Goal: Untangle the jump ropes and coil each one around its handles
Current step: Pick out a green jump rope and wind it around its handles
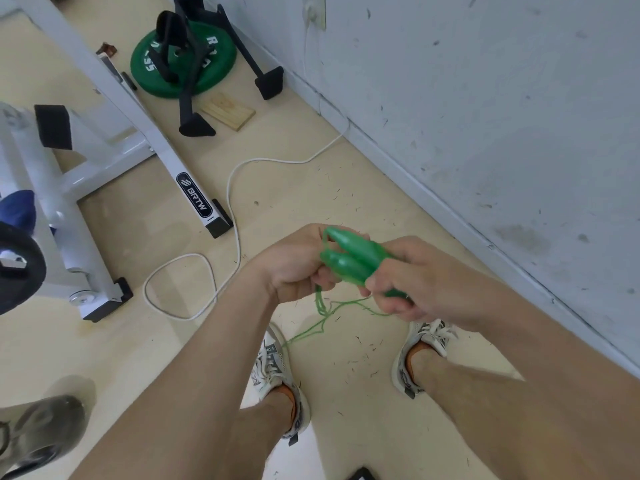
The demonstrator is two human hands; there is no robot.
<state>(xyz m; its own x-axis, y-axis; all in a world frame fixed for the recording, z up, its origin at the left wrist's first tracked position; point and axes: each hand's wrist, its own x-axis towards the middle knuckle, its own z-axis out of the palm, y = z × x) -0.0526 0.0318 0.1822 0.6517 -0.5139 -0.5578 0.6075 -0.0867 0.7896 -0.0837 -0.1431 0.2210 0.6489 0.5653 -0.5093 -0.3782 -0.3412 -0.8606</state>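
Two glossy green plastic jump-rope handles (349,259) lie side by side, gripped between both hands above the beige floor (311,188). The left hand (298,268) is closed on their tapered ends; the right hand (412,278) is closed around the other ends. A thin green cord (322,320) dangles tangled toward the grey sneakers (277,372). The white steel frame (145,133) reads "BRTW"; the round green weight plate (183,60) shows "55".

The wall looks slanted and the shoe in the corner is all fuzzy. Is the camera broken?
No. In the head view the wide lens bends straight lines, so the wall leans; the grey shoe at the bottom-left edge is smeared and soft; the green handles in both hands are fairly sharp, with a soft shine; light is even, shadows faint.
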